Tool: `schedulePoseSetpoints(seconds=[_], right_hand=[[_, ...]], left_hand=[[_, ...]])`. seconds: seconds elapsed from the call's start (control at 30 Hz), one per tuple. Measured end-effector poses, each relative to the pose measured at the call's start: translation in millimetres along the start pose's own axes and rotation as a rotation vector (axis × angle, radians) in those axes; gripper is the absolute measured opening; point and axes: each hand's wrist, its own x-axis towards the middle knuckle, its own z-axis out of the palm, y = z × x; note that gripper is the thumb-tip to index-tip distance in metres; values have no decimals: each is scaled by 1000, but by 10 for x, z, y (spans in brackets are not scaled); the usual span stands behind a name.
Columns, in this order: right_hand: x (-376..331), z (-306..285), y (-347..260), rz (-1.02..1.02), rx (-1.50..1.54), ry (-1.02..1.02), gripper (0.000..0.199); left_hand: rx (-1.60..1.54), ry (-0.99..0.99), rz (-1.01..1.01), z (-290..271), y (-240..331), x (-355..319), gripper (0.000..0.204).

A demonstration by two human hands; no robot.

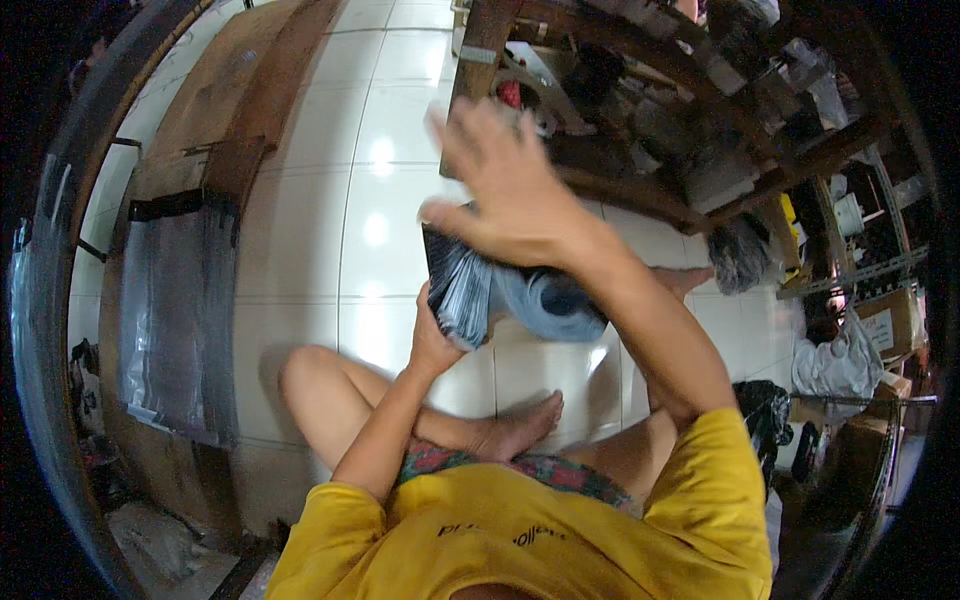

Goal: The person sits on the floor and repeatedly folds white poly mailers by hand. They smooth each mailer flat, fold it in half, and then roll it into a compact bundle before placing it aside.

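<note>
My left hand (432,335) is closed round the near left side of a folded bundle of grey-blue plastic sheets or bags (465,300), its many layered edges fanned out toward me. Just right of the bundle sits a coiled roll of the same bluish plastic (568,300); whether the two are joined is hidden. Raised above the bundle's far end is my right hand (505,195), its fingers spread, smeared by motion and holding nothing. The right forearm crosses over part of the roll.
White floor tiles (385,130) lie under my crossed bare legs. On the left, clear plastic sheeting (180,315) hangs over a long brown board (230,100). A wooden shelf (620,185) full of goods stands far right, near a dark plastic bag (742,255) and a white bag (835,362).
</note>
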Motion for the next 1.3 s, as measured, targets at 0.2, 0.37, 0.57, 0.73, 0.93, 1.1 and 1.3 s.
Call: schedulePoseSetpoints(seconds=[0.2, 0.37, 0.57, 0.73, 0.93, 1.1, 1.3], right_hand=[[146, -147, -162, -36, 66, 67, 101], [20, -65, -3, 68, 58, -113, 98], [-67, -130, 309, 62, -73, -43, 93], [-81, -190, 301, 34, -77, -27, 91], [137, -383, 187, 3, 3, 135, 91], [336, -149, -33, -13, 61, 125, 91], [241, -66, 169, 19, -15, 39, 86]], left_hand=[[0, 9, -61, 23, -197, 120, 122], [120, 11, 25, 63, -309, 54, 125], [135, -14, -36, 76, -187, 62, 128], [138, 17, 17, 61, -296, 70, 133], [166, 8, -3, 73, -303, 87, 135], [157, 12, -52, -16, -292, 100, 133], [132, -2, -11, 28, -306, 93, 132]])
